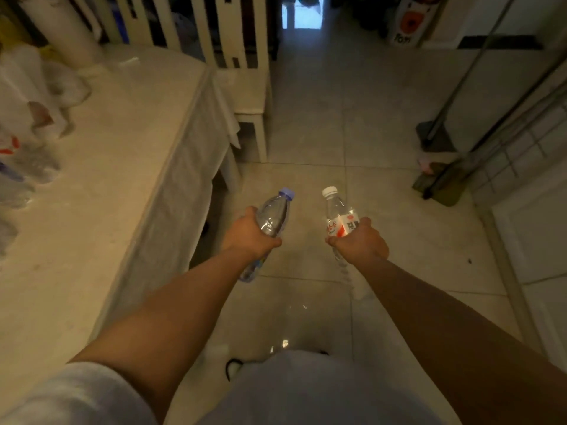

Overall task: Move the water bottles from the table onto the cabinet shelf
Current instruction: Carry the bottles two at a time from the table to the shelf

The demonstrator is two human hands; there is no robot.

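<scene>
While both arms stretched out over tiled floor [313,124], each hand had bottle. Left hand [250,233] wrapped round purple-capped bottle [273,216], cap tilted up and away, base poking out below wrist. Right hand [360,242] gripped white-capped bottle [339,214] with red-white label, also leaning forward. Both bottles were off counter [116,154], held in air just past its right edge. Plastic bags [27,96] sat along counter's left edge. Chair [242,65] stood at far corner. Mop [438,179] leaned by right wall.
</scene>
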